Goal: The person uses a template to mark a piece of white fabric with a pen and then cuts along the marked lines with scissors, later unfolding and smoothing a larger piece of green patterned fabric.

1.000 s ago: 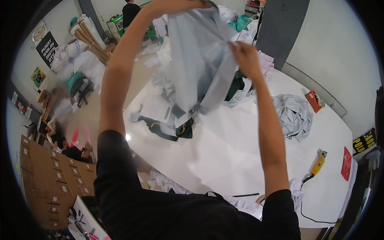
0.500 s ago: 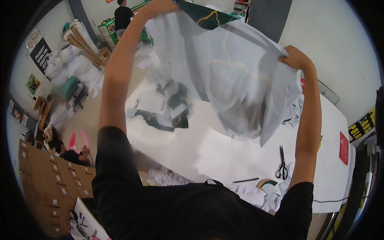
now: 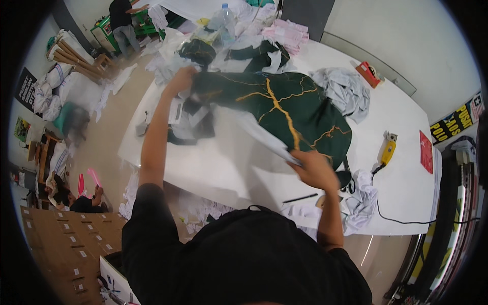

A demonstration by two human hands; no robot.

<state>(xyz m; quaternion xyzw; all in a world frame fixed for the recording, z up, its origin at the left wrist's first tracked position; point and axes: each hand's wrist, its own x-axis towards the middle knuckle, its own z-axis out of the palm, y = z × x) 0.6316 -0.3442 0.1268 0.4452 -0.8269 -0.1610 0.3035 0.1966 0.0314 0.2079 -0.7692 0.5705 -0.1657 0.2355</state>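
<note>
The left hand (image 3: 182, 82) grips the far left corner of a big green cloth (image 3: 305, 109) with gold lines on it, though its fingertips are a bit blurry. The right hand (image 3: 316, 170) has its fingers closed on the near edge, where the pale back of the cloth shows. The cloth is spread over the middle of the white table (image 3: 229, 165), stretched between the two hands. Just beside the right hand, the black loops of some scissors (image 3: 351, 184) peek out from the cloth's edge. A black pen (image 3: 300, 197) lies nearer the person, and white scraps (image 3: 362, 198) are to the right of it. Off to the right is a yellow cutter (image 3: 389, 150) with a black cord. A grey heap (image 3: 345, 91) sits behind the cloth, near a red tape holder (image 3: 367, 76).
</note>
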